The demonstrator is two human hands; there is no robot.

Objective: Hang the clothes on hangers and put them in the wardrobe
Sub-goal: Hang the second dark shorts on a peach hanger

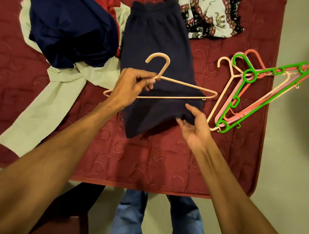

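A folded navy garment (155, 48) lies lengthwise on the red quilted cover (146, 162), waistband at the far end. My left hand (132, 86) pinches a peach plastic hanger (180, 86) near its neck and holds it just above the garment's near half. My right hand (193, 123) curls its fingertips on the garment's near right corner. A pile of spare hangers (251, 95), green, pink and cream, lies to the right of the garment.
A heap of clothes (70, 29), dark blue on top of pale green and red pieces, sits at the far left. A patterned white and black cloth (204, 13) lies at the far right. The cover's front edge runs just above my jeans.
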